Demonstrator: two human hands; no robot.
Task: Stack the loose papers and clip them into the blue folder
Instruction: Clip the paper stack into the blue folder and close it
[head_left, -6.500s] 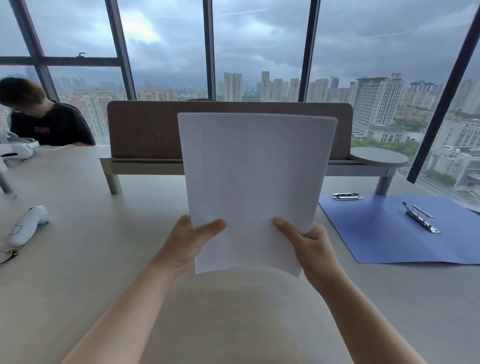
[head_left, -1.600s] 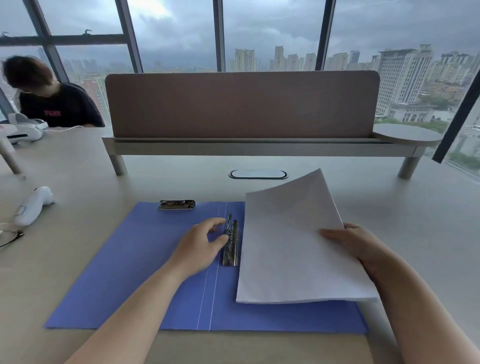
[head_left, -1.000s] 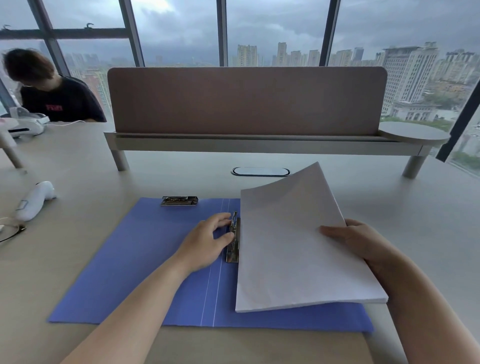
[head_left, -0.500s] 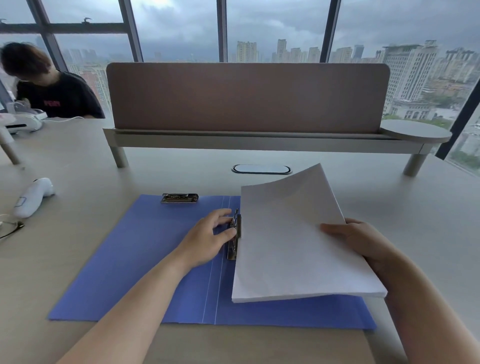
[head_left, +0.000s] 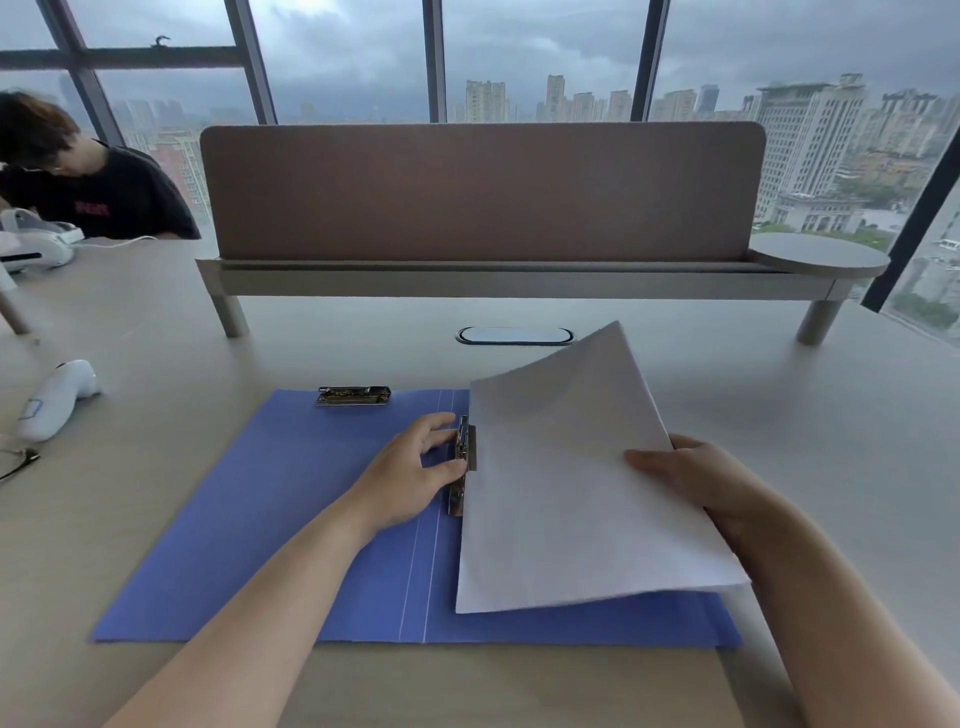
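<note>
The blue folder (head_left: 291, 525) lies open and flat on the desk in front of me. A metal clip (head_left: 464, 465) runs along its spine crease, and a second metal clip (head_left: 353, 395) sits at the top edge of the left half. My left hand (head_left: 410, 475) pinches the spine clip with thumb and fingers. The white paper stack (head_left: 566, 478) lies over the folder's right half, its left edge against that clip and its right side lifted. My right hand (head_left: 691, 475) grips the stack's right edge.
A brown divider panel (head_left: 483, 189) on a raised shelf crosses the desk behind the folder, with a cable port (head_left: 514, 335) below it. A white handheld device (head_left: 54, 397) and glasses (head_left: 18, 460) lie at the left. Another person (head_left: 78, 176) sits at the far left.
The paper stack's left edge has slid left against the spine clip, hiding more of the clip. My left hand stays on the clip and my right hand keeps its hold on the stack.
</note>
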